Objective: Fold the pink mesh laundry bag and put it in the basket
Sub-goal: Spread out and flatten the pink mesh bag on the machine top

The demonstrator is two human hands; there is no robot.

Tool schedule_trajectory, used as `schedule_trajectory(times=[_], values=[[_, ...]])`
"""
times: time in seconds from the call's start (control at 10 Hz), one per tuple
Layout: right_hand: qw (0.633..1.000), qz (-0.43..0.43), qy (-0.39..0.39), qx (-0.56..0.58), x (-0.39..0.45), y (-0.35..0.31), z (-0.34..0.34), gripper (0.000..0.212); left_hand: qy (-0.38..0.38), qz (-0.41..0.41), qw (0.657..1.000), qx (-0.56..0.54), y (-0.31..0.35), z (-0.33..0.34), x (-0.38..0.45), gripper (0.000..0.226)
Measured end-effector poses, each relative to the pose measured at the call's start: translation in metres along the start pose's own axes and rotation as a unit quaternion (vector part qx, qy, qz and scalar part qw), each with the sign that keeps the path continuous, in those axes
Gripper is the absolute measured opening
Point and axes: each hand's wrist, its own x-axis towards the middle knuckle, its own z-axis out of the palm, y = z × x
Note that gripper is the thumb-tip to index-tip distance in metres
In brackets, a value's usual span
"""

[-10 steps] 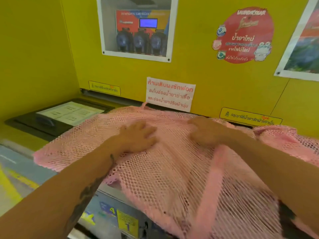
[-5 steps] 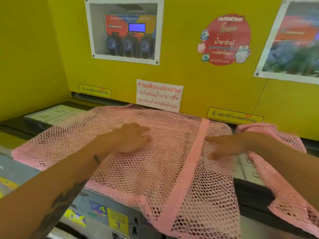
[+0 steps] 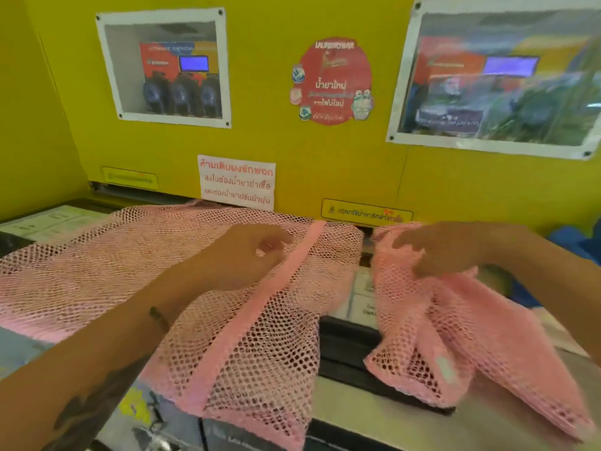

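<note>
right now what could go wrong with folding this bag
Much of the pink mesh bag hangs over the machine top's front edge, so it may slide off. The right hand holds a bunched part, which could fold in crooked. The left hand is not clearly pinning it.

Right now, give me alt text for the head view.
Two bare arms reach over a pink mesh laundry bag spread across washing machine tops against a yellow wall; the left hand touches its solid pink band, and the right hand grips a bunched section.
</note>
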Motion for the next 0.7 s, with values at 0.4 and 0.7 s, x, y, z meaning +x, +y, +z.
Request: schedule_trajectory(times=[0.4,0.7], values=[[0.978,-0.066,0.149,0.128,-0.033,0.096,0.021,0.025,-0.221,0.006,0.966,0.137,0.155,0.118,0.018,0.049],[0.997,-0.065,0.002,0.034,-0.035,0.11,0.034,0.031,0.221,-0.06,0.972,-0.059,0.152,0.054,0.054,0.031]])
